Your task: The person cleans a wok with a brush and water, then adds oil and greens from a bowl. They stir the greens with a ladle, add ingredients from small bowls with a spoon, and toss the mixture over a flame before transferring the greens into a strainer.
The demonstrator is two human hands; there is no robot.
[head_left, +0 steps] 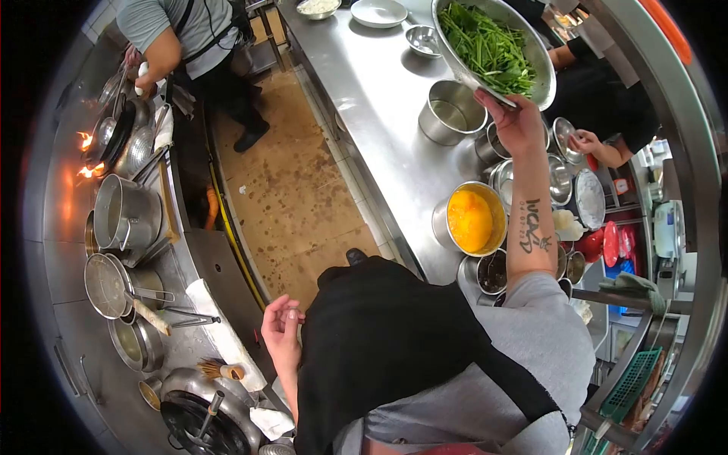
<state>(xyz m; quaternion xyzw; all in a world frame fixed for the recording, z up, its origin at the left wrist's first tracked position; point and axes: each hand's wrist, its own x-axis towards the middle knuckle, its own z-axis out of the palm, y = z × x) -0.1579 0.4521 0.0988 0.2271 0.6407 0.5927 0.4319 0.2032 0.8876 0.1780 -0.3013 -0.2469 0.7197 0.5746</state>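
My right hand (pixel 516 121) grips the near rim of a large metal bowl (pixel 542 89) full of cut green vegetables (pixel 489 49), above the steel counter at the upper right. Just left of that hand stands an empty-looking metal pot (pixel 453 112). Below my forearm's left side is a metal pot holding orange-yellow beaten egg (pixel 470 220). My left hand (pixel 284 322) hangs beside the black apron (pixel 394 318), fingers loosely curled and apart, with nothing in them.
At the upper left a co-worker (pixel 182 45) stands by a wok (pixel 121 136) over flames. Pots (pixel 125 212), strainers (pixel 108 284) and a brush (pixel 220 370) line the left stove. Another person's hand (pixel 591 144) holds a metal lid or bowl on the right.
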